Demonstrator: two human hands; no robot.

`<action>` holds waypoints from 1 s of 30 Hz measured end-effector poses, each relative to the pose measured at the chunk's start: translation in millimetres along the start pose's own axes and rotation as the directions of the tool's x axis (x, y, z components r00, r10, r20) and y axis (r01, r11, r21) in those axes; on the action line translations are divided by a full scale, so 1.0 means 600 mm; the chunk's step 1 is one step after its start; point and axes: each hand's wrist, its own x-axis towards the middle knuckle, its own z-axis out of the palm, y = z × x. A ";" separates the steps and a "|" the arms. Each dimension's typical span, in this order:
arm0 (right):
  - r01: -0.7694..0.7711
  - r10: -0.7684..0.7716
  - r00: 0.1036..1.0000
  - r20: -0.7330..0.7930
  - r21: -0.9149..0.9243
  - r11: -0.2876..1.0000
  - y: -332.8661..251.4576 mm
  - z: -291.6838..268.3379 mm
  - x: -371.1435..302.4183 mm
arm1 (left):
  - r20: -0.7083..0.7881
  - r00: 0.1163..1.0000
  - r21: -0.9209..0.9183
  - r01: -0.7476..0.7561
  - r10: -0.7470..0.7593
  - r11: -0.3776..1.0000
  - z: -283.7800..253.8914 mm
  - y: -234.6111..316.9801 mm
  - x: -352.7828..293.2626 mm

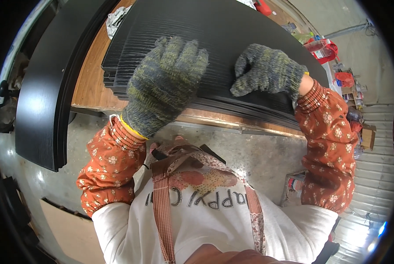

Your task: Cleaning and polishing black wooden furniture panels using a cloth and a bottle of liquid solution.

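A stack of black wood-grain panels [214,26] lies in front of me on a wooden workbench [91,90]. Both of my hands wear grey-green knitted gloves. Over the near left part of the top panel is my left hand [166,83], back upward, its fingers side by side and pointing away from me. Farther right, my right hand [267,70] is at the panel's surface with fingers curled and the thumb bent toward them, leaving a small gap. Nothing shows in that hand; the inside of its grip is hidden.
More black panels [43,101] stand stacked at the left, jutting past the bench. Crumpled white plastic [116,21] sits behind the near stack. A bottle in a red bag [322,49] and small goods line the right side. A pale board [69,229] is at the lower left.
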 end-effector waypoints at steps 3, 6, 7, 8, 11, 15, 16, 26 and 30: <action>-0.039 0.038 0.994 0.103 0.010 0.999 -0.001 -0.005 0.004 | 0.016 1.000 -0.027 0.027 -0.027 0.999 -0.008 0.001 0.003; -0.040 0.038 0.990 0.137 0.015 0.999 0.014 -0.010 0.004 | 0.033 0.998 -0.037 0.060 -0.058 0.998 -0.006 0.001 0.003; -0.041 0.042 0.991 0.125 -0.015 0.999 0.016 -0.009 0.003 | 0.020 0.998 -0.023 0.059 -0.058 0.998 -0.004 0.003 0.002; -0.032 0.035 0.991 0.131 -0.022 0.999 0.011 -0.008 0.006 | 0.021 0.998 -0.022 0.064 -0.063 0.998 0.000 0.003 -0.001; 0.070 -0.070 0.997 0.018 -0.022 0.997 -0.007 -0.001 0.013 | -0.054 0.997 0.003 0.047 -0.047 0.999 0.000 0.002 -0.004; -0.102 0.108 0.992 0.069 -0.086 0.991 -0.015 -0.026 -0.021 | 0.037 0.998 -0.037 0.056 -0.055 0.998 -0.004 0.001 0.001; -0.105 0.111 0.983 0.144 -0.048 0.993 0.049 -0.018 0.001 | 0.045 0.997 -0.027 0.070 -0.069 0.997 -0.011 -0.002 -0.001; -0.144 0.251 0.627 -0.737 0.206 0.968 0.195 0.115 -0.116 | 0.081 0.997 0.047 -0.001 -0.003 0.999 -0.008 0.015 0.021; 0.198 -0.191 0.631 -0.752 -0.082 0.977 0.042 0.128 -0.050 | 0.172 0.985 0.051 0.003 -0.011 0.999 -0.032 0.006 0.017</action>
